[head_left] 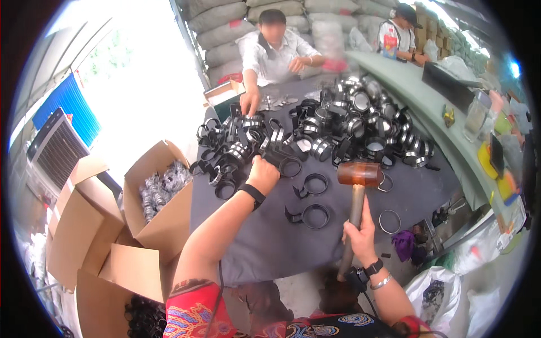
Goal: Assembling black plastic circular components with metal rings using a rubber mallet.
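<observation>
My right hand grips the wooden handle of a mallet, its amber-brown head raised above the table. My left hand is stretched to the near edge of the pile, fingers closed on a black ring with a clip-like arm; the fingertips are partly hidden. Between my hands lie two similar black rings, one farther off and one nearer. A thin metal ring rests right of the mallet handle, and another lies beside the mallet head. Many black-and-silver ring assemblies are heaped beyond.
Across the grey-covered table, a co-worker's hand reaches into the pile. Cardboard boxes stand at my left, one holding silver parts. On the right are a green-topped bench and a white sack. Another person sits far right.
</observation>
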Available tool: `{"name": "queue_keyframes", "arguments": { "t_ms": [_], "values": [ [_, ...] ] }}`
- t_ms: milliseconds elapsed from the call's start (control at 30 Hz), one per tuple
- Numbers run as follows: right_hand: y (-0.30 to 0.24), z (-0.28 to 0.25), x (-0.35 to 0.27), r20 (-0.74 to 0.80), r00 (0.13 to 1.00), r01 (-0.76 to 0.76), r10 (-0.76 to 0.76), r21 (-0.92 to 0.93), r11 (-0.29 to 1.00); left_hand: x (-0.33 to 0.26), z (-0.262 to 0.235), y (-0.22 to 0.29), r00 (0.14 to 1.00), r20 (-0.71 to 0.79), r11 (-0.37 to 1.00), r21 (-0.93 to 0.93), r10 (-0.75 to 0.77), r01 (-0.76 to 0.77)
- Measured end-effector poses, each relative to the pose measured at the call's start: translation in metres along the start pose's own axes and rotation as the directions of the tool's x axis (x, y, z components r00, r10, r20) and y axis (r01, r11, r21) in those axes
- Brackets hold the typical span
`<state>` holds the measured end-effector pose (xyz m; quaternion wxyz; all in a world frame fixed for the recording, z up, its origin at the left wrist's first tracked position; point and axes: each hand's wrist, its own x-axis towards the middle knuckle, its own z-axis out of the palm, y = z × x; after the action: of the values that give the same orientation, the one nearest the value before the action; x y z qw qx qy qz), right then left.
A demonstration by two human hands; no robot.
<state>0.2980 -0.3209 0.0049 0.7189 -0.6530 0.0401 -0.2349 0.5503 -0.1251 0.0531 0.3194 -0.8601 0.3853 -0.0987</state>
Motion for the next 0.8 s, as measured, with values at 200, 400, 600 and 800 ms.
{"name": "queue_keyframes", "arguments": {
  "t_ms": [200, 400, 600, 800],
  "values": [
    [-0.004, 0.000, 0.003, 0.019, 1.000, -0.021, 0.022, -0.030, 0.999, -0.063, -0.006, -0.008, 0.924, -0.353, 0.765, -0.632, -0.145, -0.121],
    [0.003, 0.002, 0.013, 0.021, 0.999, 0.024, -0.023, -0.034, 0.999, -0.216, -0.016, 0.031, 0.884, 0.315, -0.589, -0.806, -0.346, 0.058],
    [-0.020, 0.020, -0.002, 0.156, 0.988, 0.018, 0.003, -0.133, 0.991, -0.326, 0.026, 0.131, 0.777, 0.511, -0.890, -0.435, -0.368, -0.136],
    [-0.063, 0.095, -0.044, 0.586, 0.804, 0.065, 0.100, -0.254, 0.965, -0.335, 0.044, 0.168, 0.575, 0.557, -0.766, -0.608, -0.599, -0.208]
  ]
}}
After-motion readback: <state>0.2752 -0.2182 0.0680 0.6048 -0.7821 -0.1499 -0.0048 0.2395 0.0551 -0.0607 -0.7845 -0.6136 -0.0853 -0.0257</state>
